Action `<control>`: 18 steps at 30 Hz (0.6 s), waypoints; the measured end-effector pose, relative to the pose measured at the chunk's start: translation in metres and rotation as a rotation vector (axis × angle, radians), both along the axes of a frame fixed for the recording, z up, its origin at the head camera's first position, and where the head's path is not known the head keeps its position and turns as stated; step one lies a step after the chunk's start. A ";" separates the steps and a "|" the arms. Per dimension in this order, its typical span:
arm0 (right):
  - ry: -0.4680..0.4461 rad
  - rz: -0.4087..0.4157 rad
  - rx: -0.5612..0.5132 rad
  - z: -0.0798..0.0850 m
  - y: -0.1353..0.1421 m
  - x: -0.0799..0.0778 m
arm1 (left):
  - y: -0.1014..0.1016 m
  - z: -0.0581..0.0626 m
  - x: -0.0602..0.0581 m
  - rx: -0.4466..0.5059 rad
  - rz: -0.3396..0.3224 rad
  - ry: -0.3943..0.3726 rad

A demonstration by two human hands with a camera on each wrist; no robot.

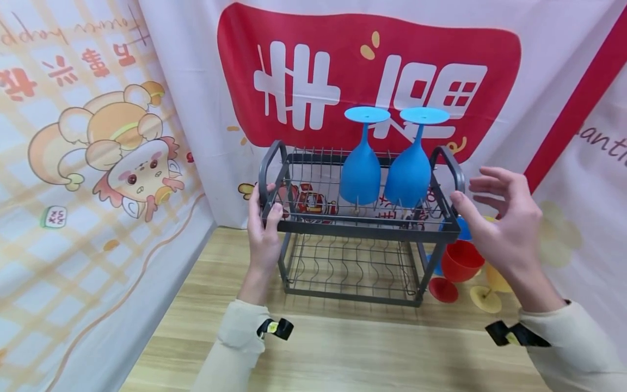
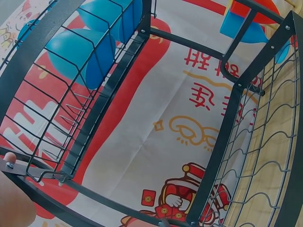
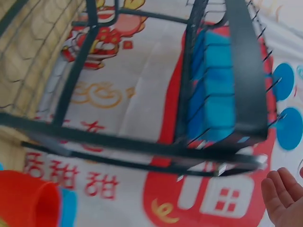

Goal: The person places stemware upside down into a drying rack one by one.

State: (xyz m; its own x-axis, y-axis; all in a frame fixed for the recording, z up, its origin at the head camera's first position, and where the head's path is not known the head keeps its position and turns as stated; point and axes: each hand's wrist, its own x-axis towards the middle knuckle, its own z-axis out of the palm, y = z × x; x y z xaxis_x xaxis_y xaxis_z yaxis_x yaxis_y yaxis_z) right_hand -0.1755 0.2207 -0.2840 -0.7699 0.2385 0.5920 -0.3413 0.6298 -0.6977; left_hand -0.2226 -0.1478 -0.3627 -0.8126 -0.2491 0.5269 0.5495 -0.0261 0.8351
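Note:
A dark two-tier wire dish rack (image 1: 362,231) stands on the wooden table in the head view. My left hand (image 1: 264,234) grips its upper left corner, thumb in front and fingers around the side. My right hand (image 1: 506,223) is beside the right handle (image 1: 453,169), fingers spread and loosely bent, holding nothing. In the right wrist view its fingers (image 3: 284,194) are apart from the rack. Two blue wine glasses, one left (image 1: 361,174) and one right (image 1: 409,174), sit upside down on the upper tier, bases up.
Right of the rack lie a red goblet (image 1: 462,261), a yellow goblet (image 1: 486,299) and blue ones (image 1: 462,226), partly hidden by the rack and my right hand. Printed cloth (image 1: 196,43) hangs behind and on both sides. The wooden table (image 1: 313,348) extends in front.

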 end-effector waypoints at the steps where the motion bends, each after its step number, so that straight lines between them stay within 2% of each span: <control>1: -0.016 -0.013 -0.015 -0.006 0.005 0.000 | 0.001 0.000 0.000 0.002 0.000 -0.002; 11: -0.267 -0.147 -0.154 -0.088 0.037 -0.007 | 0.000 -0.001 0.000 0.016 0.011 0.016; 18: -0.344 -0.239 -0.237 -0.139 0.048 -0.007 | 0.000 0.000 -0.001 0.005 0.005 0.005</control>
State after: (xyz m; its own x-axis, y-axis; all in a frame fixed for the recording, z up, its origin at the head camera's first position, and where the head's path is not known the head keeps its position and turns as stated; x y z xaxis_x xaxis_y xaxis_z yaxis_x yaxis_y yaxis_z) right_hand -0.1824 0.2685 -0.4229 -0.8186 0.5305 0.2200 0.0699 0.4723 -0.8786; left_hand -0.2234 -0.1476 -0.3630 -0.8089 -0.2561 0.5292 0.5534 -0.0278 0.8324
